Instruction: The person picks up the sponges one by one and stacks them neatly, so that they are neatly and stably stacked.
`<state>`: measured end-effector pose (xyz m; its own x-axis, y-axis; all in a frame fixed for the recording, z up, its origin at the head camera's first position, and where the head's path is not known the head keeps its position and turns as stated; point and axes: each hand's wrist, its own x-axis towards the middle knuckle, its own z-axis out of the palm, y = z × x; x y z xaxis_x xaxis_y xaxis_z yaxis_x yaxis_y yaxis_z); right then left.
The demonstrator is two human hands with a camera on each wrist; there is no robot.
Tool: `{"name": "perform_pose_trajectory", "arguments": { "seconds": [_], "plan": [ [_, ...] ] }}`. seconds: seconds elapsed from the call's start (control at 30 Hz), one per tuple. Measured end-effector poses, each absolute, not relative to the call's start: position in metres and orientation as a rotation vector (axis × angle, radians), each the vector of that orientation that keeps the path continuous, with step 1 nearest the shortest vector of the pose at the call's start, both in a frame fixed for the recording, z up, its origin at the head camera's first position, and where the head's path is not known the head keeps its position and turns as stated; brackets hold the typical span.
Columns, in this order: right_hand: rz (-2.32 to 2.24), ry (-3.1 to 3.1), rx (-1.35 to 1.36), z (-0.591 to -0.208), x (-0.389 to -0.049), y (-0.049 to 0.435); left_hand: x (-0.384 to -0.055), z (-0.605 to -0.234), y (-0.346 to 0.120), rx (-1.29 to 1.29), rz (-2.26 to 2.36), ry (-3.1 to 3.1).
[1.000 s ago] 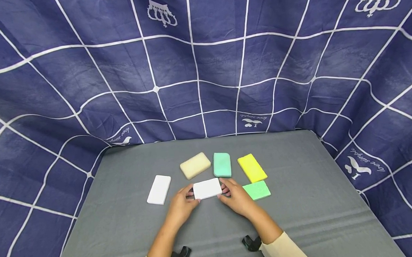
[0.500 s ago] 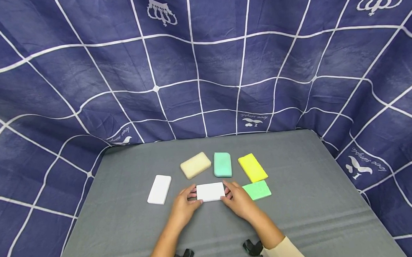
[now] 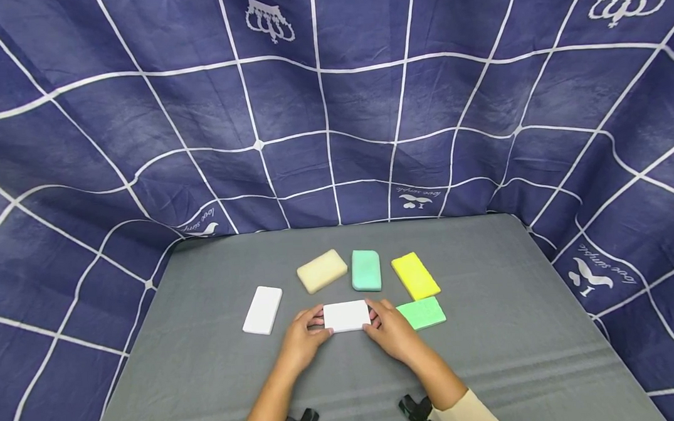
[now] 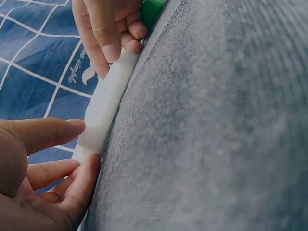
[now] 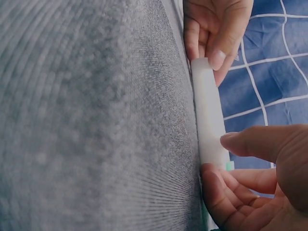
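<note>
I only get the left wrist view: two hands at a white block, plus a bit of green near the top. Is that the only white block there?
Observer: No, the head view shows a second white block, apart from the left hand and off to its left.
Visitor: And the green bit?
Observer: Most likely the light green block, partly hidden behind the right hand.
Visitor: Anything farther back than the held white block?
Observer: Three more, left to right: a cream block, a teal block and a yellow block.
</note>
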<state>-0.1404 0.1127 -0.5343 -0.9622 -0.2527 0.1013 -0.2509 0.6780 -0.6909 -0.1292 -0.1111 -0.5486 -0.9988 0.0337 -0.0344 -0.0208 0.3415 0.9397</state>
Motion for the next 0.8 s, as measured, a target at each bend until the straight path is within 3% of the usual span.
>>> {"name": "perform_pose_trajectory", "arguments": {
  "seconds": [0.8],
  "plan": [
    [-1.292,2.82,-0.409,-0.5294,-0.1387,0.1147,-0.1292,-0.5503,-0.1126,0.006,1.784,2.532]
  ]
}}
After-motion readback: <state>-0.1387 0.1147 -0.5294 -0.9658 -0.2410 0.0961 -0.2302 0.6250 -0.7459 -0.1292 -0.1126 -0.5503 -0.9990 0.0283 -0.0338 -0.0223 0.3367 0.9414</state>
